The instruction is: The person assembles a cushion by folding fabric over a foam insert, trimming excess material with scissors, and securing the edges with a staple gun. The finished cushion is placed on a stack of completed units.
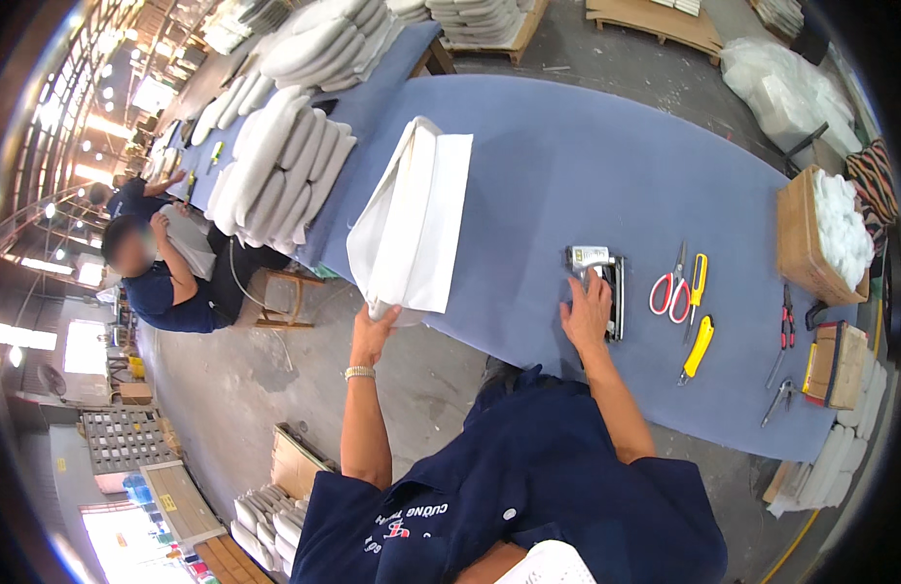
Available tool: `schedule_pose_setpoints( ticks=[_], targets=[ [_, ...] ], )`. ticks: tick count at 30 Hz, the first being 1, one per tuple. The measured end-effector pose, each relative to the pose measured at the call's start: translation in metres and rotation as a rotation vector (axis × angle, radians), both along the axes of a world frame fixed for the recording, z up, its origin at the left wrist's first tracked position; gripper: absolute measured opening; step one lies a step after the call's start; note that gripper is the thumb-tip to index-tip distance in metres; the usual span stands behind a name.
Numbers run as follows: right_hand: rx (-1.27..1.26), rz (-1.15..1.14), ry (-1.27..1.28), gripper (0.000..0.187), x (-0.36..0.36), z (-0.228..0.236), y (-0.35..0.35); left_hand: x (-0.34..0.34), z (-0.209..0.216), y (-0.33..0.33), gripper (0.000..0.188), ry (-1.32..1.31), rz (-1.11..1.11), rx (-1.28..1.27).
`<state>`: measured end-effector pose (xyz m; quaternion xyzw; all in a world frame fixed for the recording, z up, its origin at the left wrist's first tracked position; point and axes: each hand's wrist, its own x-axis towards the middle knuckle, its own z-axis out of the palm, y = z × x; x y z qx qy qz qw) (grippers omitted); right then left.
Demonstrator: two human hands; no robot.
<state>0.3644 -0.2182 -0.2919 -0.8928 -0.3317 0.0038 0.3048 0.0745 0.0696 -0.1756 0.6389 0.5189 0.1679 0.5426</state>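
A long counter (567, 156) covered in blue cloth runs from the upper left of the frame to the lower right. On it lie stacked white pads (275, 165) at upper left, a folded white cover (416, 219) at its near edge, a metal stapler (606, 282) mid-frame, red-handled scissors (670, 287), a yellow knife (698, 348) and a cardboard box (806, 238) at right.

**Colours noted at the workbench**

Table cover (567, 156): plain blue. Folded fabric piece (416, 219): white, unpatterned. Scissors (670, 289): red handles. Utility knife (697, 348): yellow. Stapler (602, 282): silver and black. Cardboard box (799, 238): brown, holding white stuffing. Stacked cushions (275, 165): off-white. Wearer's shirt (538, 496): navy with red-and-white lettering. Bag (874, 175): striped, multicoloured.
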Motion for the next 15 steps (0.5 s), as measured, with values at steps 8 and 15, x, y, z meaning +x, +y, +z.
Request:
schedule_pose_setpoints(
  ticks=[8, 15],
  targets=[
    [0.134, -0.024, -0.068, 0.045, 0.034, -0.024, -0.028, -0.025, -0.017, -0.036, 0.052, 0.145, -0.092, 0.185],
    [0.144, -0.210, 0.007, 0.038, 0.071, -0.029, -0.073, -0.052, -0.003, -0.076, 0.063, 0.397, -0.271, 0.328]
  ],
)
